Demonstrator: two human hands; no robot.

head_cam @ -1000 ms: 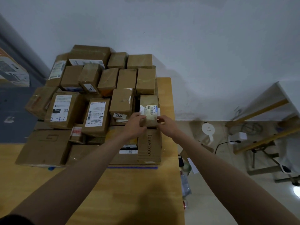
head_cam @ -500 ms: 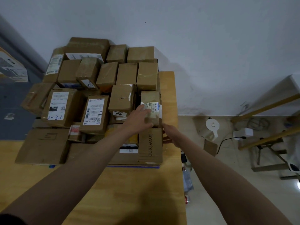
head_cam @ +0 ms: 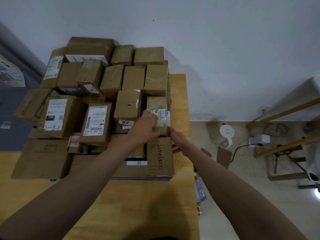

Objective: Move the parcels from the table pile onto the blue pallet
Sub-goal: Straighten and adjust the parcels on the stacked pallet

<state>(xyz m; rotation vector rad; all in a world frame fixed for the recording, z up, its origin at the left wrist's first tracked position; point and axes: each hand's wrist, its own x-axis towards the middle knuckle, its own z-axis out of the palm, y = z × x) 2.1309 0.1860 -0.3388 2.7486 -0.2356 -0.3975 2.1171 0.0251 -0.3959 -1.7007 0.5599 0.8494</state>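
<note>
While left hand (head_cam: pixel 144 129) grips small parcel (head_cam: pixel 158 116), right hand (head_cam: pixel 178 142), grip unclear, should brace its 3 o'clock side, lift straight off pile.

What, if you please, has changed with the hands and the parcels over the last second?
The right hand let go of the small brown labelled cardboard parcel and dropped beside the "loveixcc" cardboard box. The left hand slid further over the small parcel's front. The parcel and the pile stayed put.
</note>
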